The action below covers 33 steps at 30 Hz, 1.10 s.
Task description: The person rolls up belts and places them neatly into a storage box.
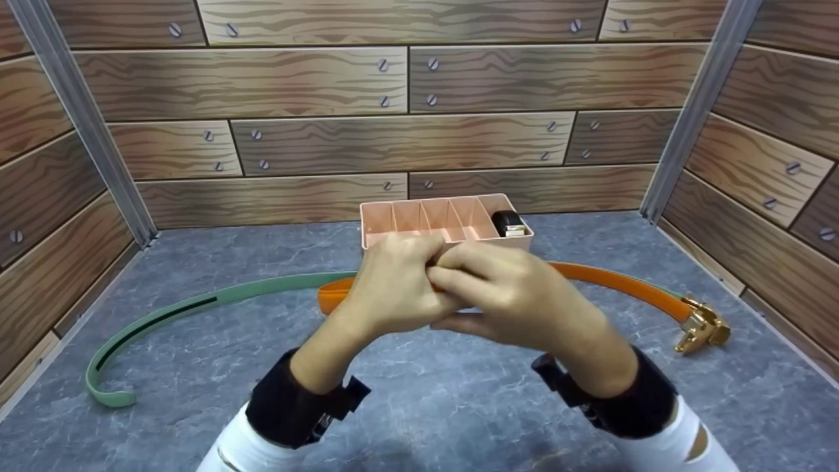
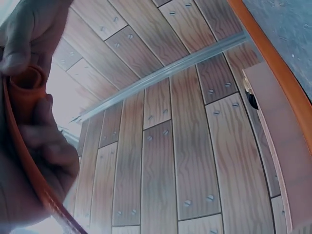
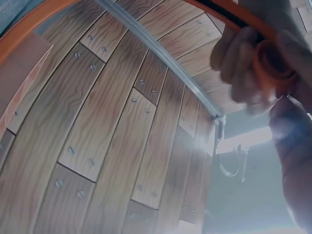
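Note:
Both of my hands meet in the middle of the head view, around an orange belt. One end of the belt is coiled into a small tight roll. My left hand grips this roll, with a length of strap crossing its palm in the left wrist view. My right hand pinches the same roll between thumb and fingers. A loop of orange strap shows left of the hands. On the right, the orange strap runs along the table to a gold buckle. The hands hide most of the roll in the head view.
A green strap with a black stripe curves across the table on the left. Behind the hands stands a pink divided tray, a black item with a gold part in its right compartment. Wood-patterned walls enclose the grey tabletop.

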{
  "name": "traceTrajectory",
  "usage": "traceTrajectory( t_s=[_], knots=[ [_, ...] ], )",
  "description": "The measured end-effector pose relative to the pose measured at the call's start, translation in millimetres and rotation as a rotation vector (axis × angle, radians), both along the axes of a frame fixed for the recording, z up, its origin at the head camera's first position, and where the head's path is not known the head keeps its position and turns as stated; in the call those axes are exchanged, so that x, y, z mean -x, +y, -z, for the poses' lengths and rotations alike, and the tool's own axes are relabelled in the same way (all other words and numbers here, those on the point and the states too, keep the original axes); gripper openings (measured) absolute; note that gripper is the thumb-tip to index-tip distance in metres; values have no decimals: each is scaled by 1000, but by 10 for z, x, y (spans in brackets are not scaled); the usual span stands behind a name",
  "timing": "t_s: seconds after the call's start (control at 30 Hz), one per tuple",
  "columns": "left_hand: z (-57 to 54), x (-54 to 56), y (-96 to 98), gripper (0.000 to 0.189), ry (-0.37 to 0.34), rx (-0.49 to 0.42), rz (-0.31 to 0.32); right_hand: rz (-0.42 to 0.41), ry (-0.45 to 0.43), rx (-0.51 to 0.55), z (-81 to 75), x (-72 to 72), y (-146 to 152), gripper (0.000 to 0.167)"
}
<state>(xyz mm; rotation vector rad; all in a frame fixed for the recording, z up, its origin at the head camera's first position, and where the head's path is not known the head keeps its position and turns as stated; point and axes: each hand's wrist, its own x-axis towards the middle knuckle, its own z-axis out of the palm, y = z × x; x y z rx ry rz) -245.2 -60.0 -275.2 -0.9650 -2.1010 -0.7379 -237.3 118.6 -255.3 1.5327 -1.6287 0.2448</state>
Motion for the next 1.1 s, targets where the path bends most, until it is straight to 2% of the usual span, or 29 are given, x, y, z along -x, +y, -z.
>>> traceTrajectory(
  t_s=[0.07,0.13,0.23,0.33,0.37,0.43,0.47,0.53,0.6,0.7,0.77,0.8,0.83,0.9,0.97,1.03,1.1],
  knots=[
    [4,-8,4,37,16,10,-44,34,39,-12,4,-17,-11,26],
    [-6,-12,4,36,47,10,-16,29,36,7,-3,-23,-4,22],
    [-40,-2,-9,32,73,-12,148,-53,-20,82,-31,-10,33,23],
    [-79,-9,-34,26,11,-31,331,-165,-111,165,-47,5,58,26],
    [-89,-16,-38,25,-25,-40,371,-197,-138,183,-50,9,59,27],
    [-100,-37,-40,24,-75,-57,392,-245,-191,196,-51,14,56,30],
    [-102,-48,-38,24,-83,-66,382,-251,-204,190,-51,13,52,30],
    [-94,-61,-25,28,-59,-73,302,-225,-196,154,-50,0,44,32],
    [-83,-67,1,29,8,-59,182,-153,-134,113,-47,-27,38,32],
    [-58,-75,35,28,96,-25,-3,-26,6,63,-42,-74,18,27],
    [-53,-80,50,27,129,-1,-61,27,71,49,-39,-95,13,22],
    [-50,-80,47,28,136,8,-64,37,91,47,-36,-96,11,19],
    [-50,-79,38,28,131,17,-51,40,103,50,-31,-94,13,19],
    [-59,-71,12,29,109,28,27,18,96,62,-21,-80,17,21],
    [-73,-56,-16,27,60,31,157,-29,56,87,-14,-57,20,25],
    [-88,-41,-36,23,-23,16,303,-98,-18,121,-14,-33,21,28],
    [-100,-33,-43,22,-91,-15,416,-174,-103,155,-22,-15,22,30]
  ],
)
